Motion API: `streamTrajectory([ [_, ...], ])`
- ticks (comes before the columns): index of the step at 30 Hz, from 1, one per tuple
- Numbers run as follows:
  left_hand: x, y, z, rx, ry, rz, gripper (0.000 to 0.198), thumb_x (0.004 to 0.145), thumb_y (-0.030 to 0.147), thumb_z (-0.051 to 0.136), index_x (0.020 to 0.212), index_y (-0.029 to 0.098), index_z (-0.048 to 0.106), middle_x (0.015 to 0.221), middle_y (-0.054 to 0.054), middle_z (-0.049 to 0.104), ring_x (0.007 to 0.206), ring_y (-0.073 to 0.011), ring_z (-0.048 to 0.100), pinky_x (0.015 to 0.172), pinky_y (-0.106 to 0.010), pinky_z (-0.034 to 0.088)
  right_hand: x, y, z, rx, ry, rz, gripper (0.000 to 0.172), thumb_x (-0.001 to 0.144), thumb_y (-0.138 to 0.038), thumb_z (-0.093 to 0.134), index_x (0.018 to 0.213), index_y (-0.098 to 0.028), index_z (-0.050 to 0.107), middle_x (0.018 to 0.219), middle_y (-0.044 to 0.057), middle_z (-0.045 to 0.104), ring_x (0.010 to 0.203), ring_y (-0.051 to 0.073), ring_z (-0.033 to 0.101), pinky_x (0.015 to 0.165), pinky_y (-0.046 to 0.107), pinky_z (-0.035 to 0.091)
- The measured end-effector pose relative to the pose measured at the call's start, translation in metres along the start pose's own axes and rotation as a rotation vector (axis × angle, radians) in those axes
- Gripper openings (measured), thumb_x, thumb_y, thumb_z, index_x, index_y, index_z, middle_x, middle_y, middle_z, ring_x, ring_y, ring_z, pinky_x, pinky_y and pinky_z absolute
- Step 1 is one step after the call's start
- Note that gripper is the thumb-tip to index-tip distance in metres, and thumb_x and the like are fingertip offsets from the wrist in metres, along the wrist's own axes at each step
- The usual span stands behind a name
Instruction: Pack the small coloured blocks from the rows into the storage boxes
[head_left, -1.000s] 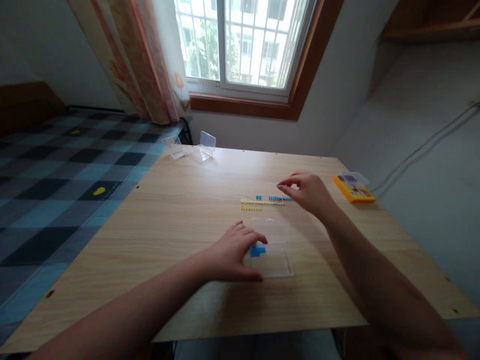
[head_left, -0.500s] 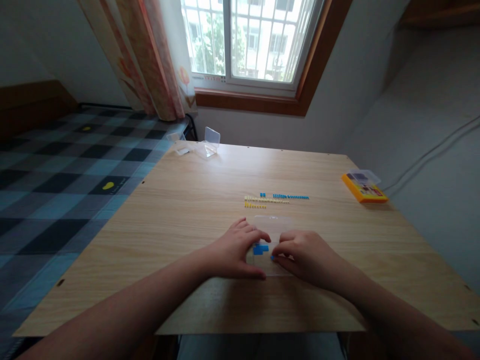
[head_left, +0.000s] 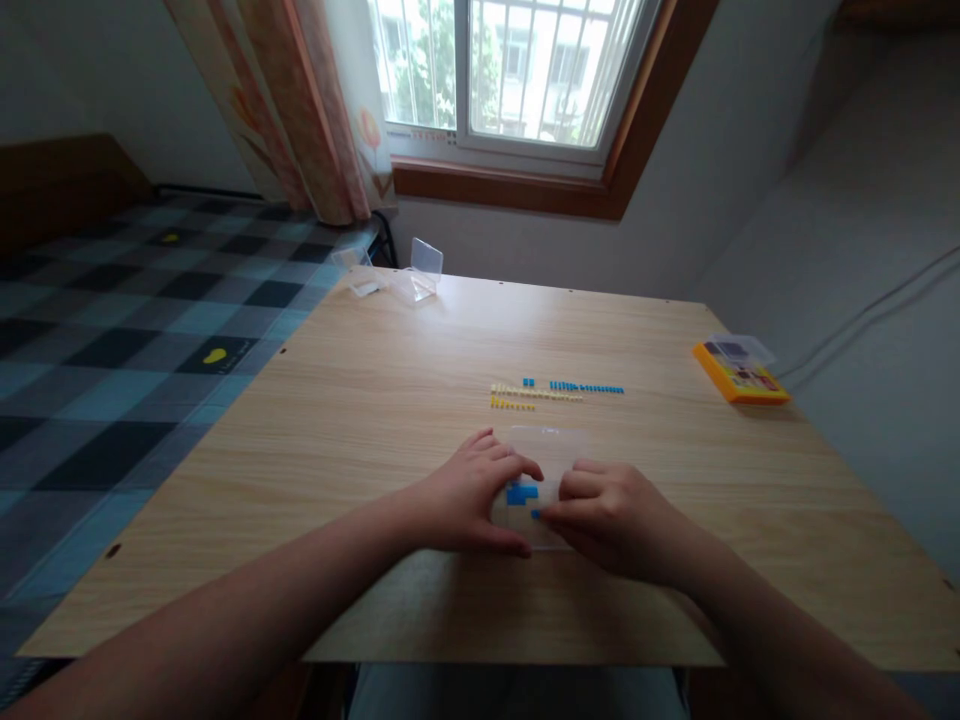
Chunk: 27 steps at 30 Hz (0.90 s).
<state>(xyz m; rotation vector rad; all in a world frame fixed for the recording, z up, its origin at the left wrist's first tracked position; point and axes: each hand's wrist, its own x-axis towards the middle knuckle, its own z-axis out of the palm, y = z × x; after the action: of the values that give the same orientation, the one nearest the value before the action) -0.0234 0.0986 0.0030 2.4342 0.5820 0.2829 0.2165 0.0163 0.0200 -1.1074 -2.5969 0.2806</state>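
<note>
A clear plastic box lies on the table in front of me, with a patch of small blue bricks in its left part. My left hand is spread over the box's left side, thumb near its front edge and fingers toward the back; these fingers are apart. My right hand pinches a tiny blue brick between thumb and forefinger, just in front of and right of the blue patch. Whether that brick touches the box's surface I cannot tell.
Behind the box, rows of small blue bricks, cream bricks and yellow bricks lie on the wooden table. An orange case stands at the right edge. Open clear boxes stand at the far left corner.
My right hand has shifted slightly left with the tiny blue brick, closer to the blue patch. My left hand keeps its place. The view has tilted down a little.
</note>
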Motion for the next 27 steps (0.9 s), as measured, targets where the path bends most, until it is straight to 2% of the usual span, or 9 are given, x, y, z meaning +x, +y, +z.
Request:
streamTrajectory([
  [9,0.000,0.001,-0.001,-0.010,-0.007,-0.006,0.069,0.067,0.056,0.089,0.124,0.027,0.064,0.119,-0.006,0.068,0.118,-0.0326,0.058,0.121,-0.058,0.023,0.003,-0.003,0.009,-0.040,0.029,0.027,0.023,0.100,-0.021,0.055,0.083,-0.022,0.072,0.082,0.003,0.065,0.074,0.016,0.053,0.064,0.030,0.034],
  [21,0.000,0.002,0.000,-0.017,-0.003,-0.002,0.067,0.068,0.056,0.089,0.124,0.026,0.064,0.120,-0.006,0.068,0.119,-0.0323,0.058,0.122,-0.058,0.021,0.002,-0.002,0.011,-0.018,0.066,0.055,0.022,0.102,-0.022,0.053,0.093,-0.021,0.073,0.085,0.005,0.067,0.076,0.016,0.056,0.067,0.029,0.037],
  [27,0.000,0.001,0.001,-0.010,-0.007,-0.010,0.069,0.067,0.056,0.089,0.124,0.026,0.064,0.119,-0.006,0.069,0.119,-0.0326,0.059,0.123,-0.058,0.020,-0.003,0.003,0.004,0.052,0.037,0.071,0.018,0.092,-0.015,0.057,0.093,-0.022,0.074,0.081,0.003,0.066,0.074,0.017,0.056,0.066,0.030,0.035],
])
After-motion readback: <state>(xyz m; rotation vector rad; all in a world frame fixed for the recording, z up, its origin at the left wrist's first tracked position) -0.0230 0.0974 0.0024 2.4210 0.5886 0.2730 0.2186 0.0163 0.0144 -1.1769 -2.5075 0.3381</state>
